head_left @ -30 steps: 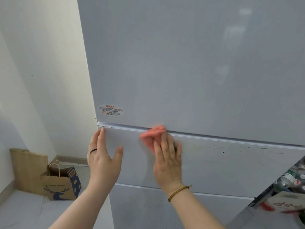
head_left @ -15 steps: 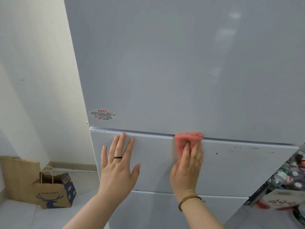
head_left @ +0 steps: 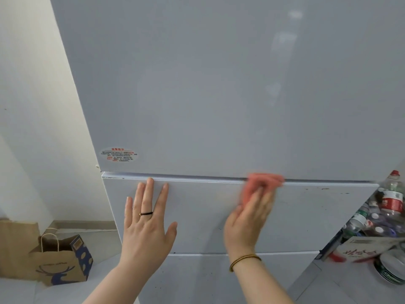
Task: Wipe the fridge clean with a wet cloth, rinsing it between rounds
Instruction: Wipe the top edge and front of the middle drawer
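- A pale grey fridge (head_left: 219, 84) is seen from close in front, with a tall upper door above a shorter middle door panel (head_left: 197, 227) and a further panel below it.
- A pink cloth (head_left: 265, 182) is held against the top edge of the middle door panel, right of its middle, where it overlaps the seam with the upper door.
- The right hand (head_left: 247, 222) is laid on the lower part of the cloth. Its fingers (head_left: 262, 200) are fairly straight and close together, pressing the cloth to the panel. The hand and cloth are blurred, so the thumb cannot be made out.
- A thin braided bracelet (head_left: 244, 261) is worn on the right wrist.
- The left hand (head_left: 146, 229) is placed flat on the left half of the same panel, with its fingers (head_left: 150, 194) spread and straight and the tips just below the top edge. Nothing is held in it.
- A dark ring (head_left: 146, 213) is worn on one left finger.
- Small dark specks (head_left: 324, 189) are seen along the panel's top edge, to the right of the cloth.
- An oval sticker (head_left: 119, 155) is stuck at the upper door's bottom left corner.
- A brown paper bag (head_left: 59, 264) stands on the floor left of the fridge.
- Plastic bottles (head_left: 392, 198) are piled on the right, beside the fridge.
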The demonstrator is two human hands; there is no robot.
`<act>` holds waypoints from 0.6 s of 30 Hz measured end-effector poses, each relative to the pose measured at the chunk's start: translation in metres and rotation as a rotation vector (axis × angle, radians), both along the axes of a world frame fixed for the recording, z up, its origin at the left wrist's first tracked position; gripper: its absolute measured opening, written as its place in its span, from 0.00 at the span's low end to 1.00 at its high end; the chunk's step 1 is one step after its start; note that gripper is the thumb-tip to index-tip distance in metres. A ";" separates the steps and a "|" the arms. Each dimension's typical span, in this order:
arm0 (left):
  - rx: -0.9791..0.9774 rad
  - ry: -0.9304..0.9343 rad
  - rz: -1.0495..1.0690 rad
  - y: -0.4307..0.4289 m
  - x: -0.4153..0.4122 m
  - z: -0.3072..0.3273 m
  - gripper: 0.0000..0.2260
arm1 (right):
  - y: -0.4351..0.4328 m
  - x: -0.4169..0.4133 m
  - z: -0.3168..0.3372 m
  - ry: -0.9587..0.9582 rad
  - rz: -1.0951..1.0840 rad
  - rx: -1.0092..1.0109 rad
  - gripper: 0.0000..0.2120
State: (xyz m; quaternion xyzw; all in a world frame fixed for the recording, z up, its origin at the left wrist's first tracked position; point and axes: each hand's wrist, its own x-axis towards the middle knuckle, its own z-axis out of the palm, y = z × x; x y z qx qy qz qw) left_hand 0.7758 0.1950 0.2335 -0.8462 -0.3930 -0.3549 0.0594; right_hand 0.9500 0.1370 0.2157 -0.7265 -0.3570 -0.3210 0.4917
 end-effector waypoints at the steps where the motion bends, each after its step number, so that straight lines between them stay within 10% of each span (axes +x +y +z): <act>1: 0.008 0.010 0.003 0.000 0.000 0.000 0.38 | 0.003 -0.008 -0.005 -0.137 0.063 -0.077 0.24; 6: 0.031 0.055 -0.019 0.002 -0.002 -0.002 0.47 | -0.013 0.029 -0.013 -0.471 0.182 -0.261 0.24; 13: 0.024 0.011 -0.055 -0.010 0.008 0.005 0.36 | -0.027 0.050 0.011 0.210 -0.018 0.158 0.30; 18: 0.169 0.022 -0.234 -0.027 0.044 0.003 0.25 | -0.019 0.014 0.002 0.081 0.133 0.003 0.30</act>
